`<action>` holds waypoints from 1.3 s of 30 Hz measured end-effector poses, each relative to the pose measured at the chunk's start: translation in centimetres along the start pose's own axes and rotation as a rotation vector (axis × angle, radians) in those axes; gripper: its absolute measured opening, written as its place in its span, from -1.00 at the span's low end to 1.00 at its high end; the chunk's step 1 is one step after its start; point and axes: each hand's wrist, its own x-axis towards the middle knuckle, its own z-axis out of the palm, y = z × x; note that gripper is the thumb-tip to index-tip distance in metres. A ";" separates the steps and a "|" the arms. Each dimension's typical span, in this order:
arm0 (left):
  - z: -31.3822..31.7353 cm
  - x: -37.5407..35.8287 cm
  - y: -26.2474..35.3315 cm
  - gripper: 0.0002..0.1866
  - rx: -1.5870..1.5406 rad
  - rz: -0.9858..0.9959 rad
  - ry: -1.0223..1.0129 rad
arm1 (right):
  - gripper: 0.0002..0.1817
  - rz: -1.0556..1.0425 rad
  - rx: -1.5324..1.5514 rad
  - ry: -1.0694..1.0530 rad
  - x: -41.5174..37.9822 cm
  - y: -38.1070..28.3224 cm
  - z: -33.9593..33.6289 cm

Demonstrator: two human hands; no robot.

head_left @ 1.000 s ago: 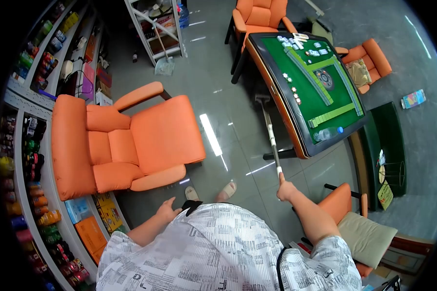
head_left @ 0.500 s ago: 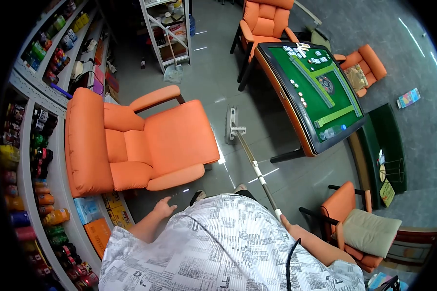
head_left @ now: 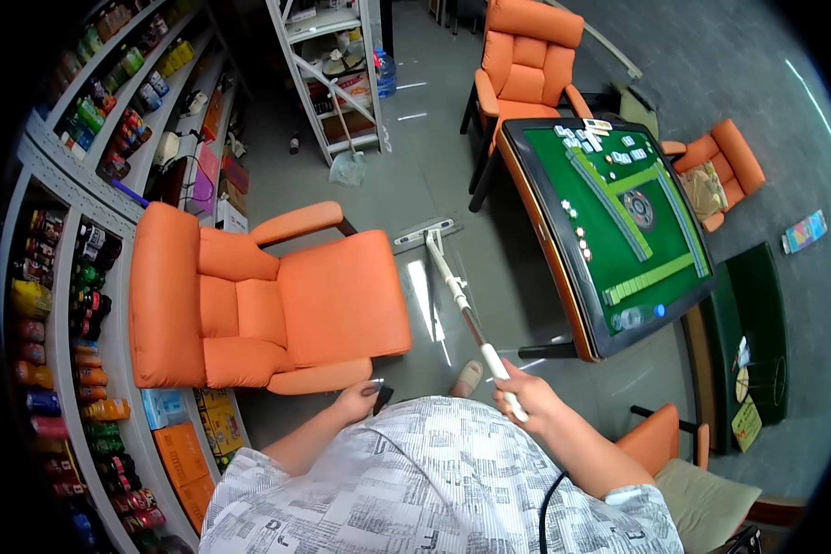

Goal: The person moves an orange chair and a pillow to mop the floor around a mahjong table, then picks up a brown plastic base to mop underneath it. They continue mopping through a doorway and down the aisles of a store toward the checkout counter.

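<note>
My right hand (head_left: 529, 397) is closed around the white grip of a flat mop's pole (head_left: 455, 289). The pole slants forward to the mop head (head_left: 425, 233), which lies flat on the grey floor, right of the seat of an orange armchair (head_left: 342, 295). My left hand (head_left: 355, 403) is low beside the near armrest of that chair, its fingers curled in. A small shiny edge and a dark shape show at its fingertips; I cannot make out whether it holds them. One sandalled foot (head_left: 468, 378) shows below the pole.
A mahjong table (head_left: 586, 319) with tiles and a plastic bottle (head_left: 639, 317) stands at the right. More orange chairs (head_left: 530, 55) surround it. Shelves of drinks (head_left: 65, 314) line the left. A metal rack (head_left: 328, 83) and a dustpan (head_left: 347, 169) are at the back.
The mop head has turned from lengthwise to crosswise and shifted slightly left. My right hand has risen forward with the pole. My left hand moved right and its spread fingers curled.
</note>
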 end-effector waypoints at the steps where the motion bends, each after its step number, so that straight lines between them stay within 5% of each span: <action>1: 1.4 0.4 5.2 -0.49 -0.320 -0.031 -0.032 | -0.25 0.000 0.021 -0.026 1.1 -2.2 0.6; 2: 2.4 1.1 10.4 -0.45 -0.331 -0.080 -0.046 | -0.34 0.002 0.080 -0.011 3.3 -3.8 0.6; 3: 4.1 3.3 11.4 -0.36 -0.395 0.120 -0.055 | -0.40 0.036 0.068 -0.061 5.4 -5.6 0.4; 4: 3.8 1.1 19.4 -0.31 -0.623 -0.125 -0.130 | -0.45 0.037 0.046 -0.151 8.4 -6.6 -0.2; 5: 3.7 1.1 23.5 -0.34 -0.739 -0.135 -0.187 | -0.46 0.017 -0.044 -0.159 10.6 -7.6 0.4; 9: 2.9 2.2 29.7 -0.49 -1.134 -0.047 -0.452 | -0.51 0.119 -0.600 -0.252 12.4 -12.4 4.7; 12: 1.6 2.0 29.6 -0.67 -1.048 -0.228 -0.105 | -0.39 0.135 -0.743 -0.369 13.0 -14.5 5.1; 15: -0.2 2.4 27.1 -0.43 -1.007 -0.258 0.115 | -0.29 0.128 -0.764 -0.372 14.6 -17.4 3.8; 17: -2.7 3.7 25.4 -0.30 -1.010 -0.264 0.025 | -0.34 0.104 -0.732 -0.301 16.7 -19.6 2.1; 20: -7.8 3.1 30.7 -0.21 -0.748 -0.355 -0.078 | -0.38 0.045 -0.712 -0.205 18.0 -24.8 1.5; 23: -12.5 5.5 33.7 -0.26 -0.611 -0.356 -0.091 | -0.42 0.006 -0.587 -0.137 20.0 -30.2 1.0; 32: -26.6 17.8 47.6 -0.34 -0.832 -0.328 -0.227 | -0.61 -0.148 -0.122 0.113 25.2 -42.0 2.1; 39: -30.0 29.6 55.9 -0.42 -1.010 -0.295 -0.241 | -0.62 -0.171 -0.041 0.085 28.7 -48.7 6.1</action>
